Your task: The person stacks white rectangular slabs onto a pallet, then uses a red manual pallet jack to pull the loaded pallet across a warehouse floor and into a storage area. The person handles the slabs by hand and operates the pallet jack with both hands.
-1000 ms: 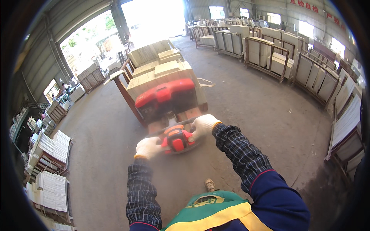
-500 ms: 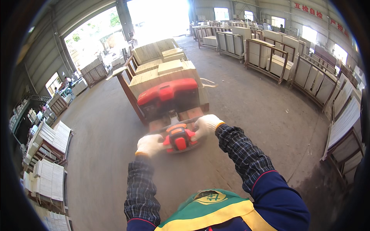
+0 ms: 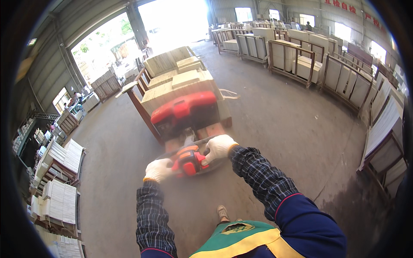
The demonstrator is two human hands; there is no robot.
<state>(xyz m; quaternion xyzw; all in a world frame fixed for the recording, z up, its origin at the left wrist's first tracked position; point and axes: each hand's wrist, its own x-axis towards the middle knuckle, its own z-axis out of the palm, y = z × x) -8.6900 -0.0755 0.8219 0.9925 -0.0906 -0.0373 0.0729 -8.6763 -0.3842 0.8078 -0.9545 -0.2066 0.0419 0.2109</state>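
Both my hands are in white knit gloves on the control handle (image 3: 188,162) of a red and black pallet truck (image 3: 185,107). My left hand (image 3: 158,170) is wrapped round the handle's left grip. On the right grip, my right hand (image 3: 219,148) is closed, its thumb by the red control head. Beyond the truck body, a rack loaded with pale slabs (image 3: 174,92) stands over the forks. Flat pieces (image 3: 186,78) lie on top of that load. Fingertips on the far side of the grips are hidden.
Along the right, wooden-framed racks of slabs (image 3: 292,60) form a long row. More slab stacks (image 3: 60,202) line the left side. A bright doorway (image 3: 174,21) opens at the far end. Grey floor (image 3: 275,112) lies between the rows. A distant person (image 3: 309,26) stands at the back right.
The handle and both my hands have shifted slightly left and, in the picture, lower. My shoe now shows below the handle. The loaded truck sits a little further left in view.
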